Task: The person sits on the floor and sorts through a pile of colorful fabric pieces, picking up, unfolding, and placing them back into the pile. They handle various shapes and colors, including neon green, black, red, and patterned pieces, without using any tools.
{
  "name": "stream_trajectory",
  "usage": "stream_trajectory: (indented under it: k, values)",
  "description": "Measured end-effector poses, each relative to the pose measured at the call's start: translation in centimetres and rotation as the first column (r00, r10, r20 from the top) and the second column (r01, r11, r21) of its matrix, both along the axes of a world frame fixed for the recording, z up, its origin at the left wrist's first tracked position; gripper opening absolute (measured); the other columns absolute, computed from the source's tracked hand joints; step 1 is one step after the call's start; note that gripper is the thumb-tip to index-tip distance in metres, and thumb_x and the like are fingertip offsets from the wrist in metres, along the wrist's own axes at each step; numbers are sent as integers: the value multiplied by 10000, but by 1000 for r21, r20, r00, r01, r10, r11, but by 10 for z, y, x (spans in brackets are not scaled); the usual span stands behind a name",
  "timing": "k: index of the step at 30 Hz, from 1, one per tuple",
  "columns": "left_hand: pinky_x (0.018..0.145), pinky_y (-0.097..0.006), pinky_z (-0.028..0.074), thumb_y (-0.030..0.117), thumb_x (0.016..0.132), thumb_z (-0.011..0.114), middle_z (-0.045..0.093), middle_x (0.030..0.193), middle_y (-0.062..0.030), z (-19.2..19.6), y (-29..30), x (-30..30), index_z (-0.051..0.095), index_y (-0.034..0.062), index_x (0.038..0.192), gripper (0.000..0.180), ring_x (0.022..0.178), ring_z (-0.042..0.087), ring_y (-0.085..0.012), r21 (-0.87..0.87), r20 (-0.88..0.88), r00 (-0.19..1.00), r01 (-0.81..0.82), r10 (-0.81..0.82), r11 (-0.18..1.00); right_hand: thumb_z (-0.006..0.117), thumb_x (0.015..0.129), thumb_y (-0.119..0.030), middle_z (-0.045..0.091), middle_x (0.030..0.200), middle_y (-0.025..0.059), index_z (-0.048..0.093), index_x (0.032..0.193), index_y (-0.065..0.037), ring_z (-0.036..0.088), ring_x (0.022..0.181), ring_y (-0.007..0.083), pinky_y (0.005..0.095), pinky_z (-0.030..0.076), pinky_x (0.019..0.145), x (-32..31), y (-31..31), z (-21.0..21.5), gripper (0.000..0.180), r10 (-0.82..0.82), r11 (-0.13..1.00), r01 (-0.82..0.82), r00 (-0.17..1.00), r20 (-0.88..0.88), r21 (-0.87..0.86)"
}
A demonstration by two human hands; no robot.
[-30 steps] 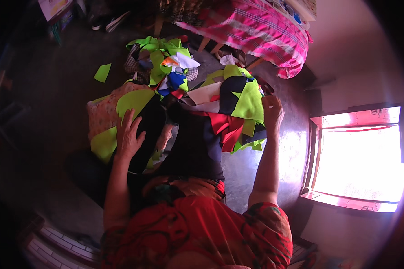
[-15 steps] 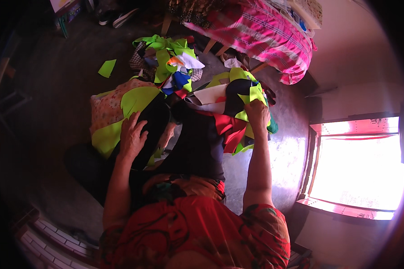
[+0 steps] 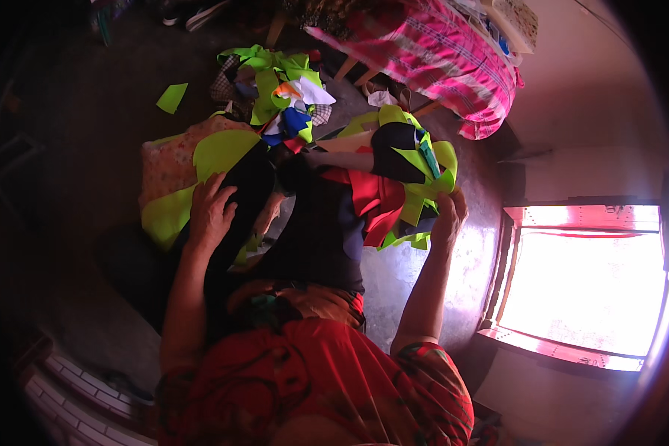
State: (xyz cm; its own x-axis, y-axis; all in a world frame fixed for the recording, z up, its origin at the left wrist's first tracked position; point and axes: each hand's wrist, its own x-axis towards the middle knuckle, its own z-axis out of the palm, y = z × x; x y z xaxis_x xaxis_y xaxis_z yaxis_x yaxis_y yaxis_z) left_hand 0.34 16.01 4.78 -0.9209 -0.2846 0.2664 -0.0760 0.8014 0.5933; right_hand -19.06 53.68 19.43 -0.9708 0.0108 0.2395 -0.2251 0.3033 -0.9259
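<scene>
My left hand rests with its fingers apart on black cloth over my left leg. Beside it lie neon yellow-green fabric pieces and a peach floral cloth. At the right, my right hand is closed on the edge of a neon yellow-green fabric scrap. That scrap belongs to a heap over my right leg, with black pieces, a red cloth and a narrow green strip. The fingertips of my right hand are partly hidden by the fabric.
A second heap of mixed scraps lies ahead on the dark floor, with one loose neon piece to its left. A pink checked cloth drapes over wooden-legged furniture at far right. A bright window is on the right.
My right hand has moved right and closer to me, drawing the neon scrap outward from the heap. My left hand stays in nearly the same place, and the view has shifted slightly.
</scene>
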Motion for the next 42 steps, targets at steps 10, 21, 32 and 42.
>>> stream_trajectory:
  k: [10,21,32,42]
  values:
    - [978,-454,398,61,758,700,477,1325,-141,-9,1,-1,611,64,1083,337,1165,461,-389,26,-12,1000,-2,3,1000,382,959,-243,563,1070,134,581,1125,-5,604,908,227,375,521,752,32,28,36,352,-334,909,409,830,-446,80]
    - [893,-315,455,270,840,707,571,1237,-112,35,15,-7,535,40,1266,515,1107,563,-231,987,-42,960,83,-276,137,460,941,-360,499,1346,167,466,1327,-11,481,1234,348,514,363,1058,30,-111,21,520,615,71,-152,785,-76,-986]
    - [1033,-379,344,507,693,776,440,1372,-118,17,19,2,282,18,1415,1002,1236,445,-230,979,-189,948,159,-258,-130,502,946,-289,590,1245,135,551,1227,-15,562,1150,294,454,420,1016,84,-201,-38,395,894,73,171,424,141,-983]
    - [898,-301,434,172,763,671,659,1026,-52,18,-12,9,613,11,1128,403,958,598,-150,999,-33,999,32,19,26,614,853,-127,598,1178,140,592,969,-45,554,1096,292,381,377,990,29,-161,-22,144,521,782,-282,784,-336,555]
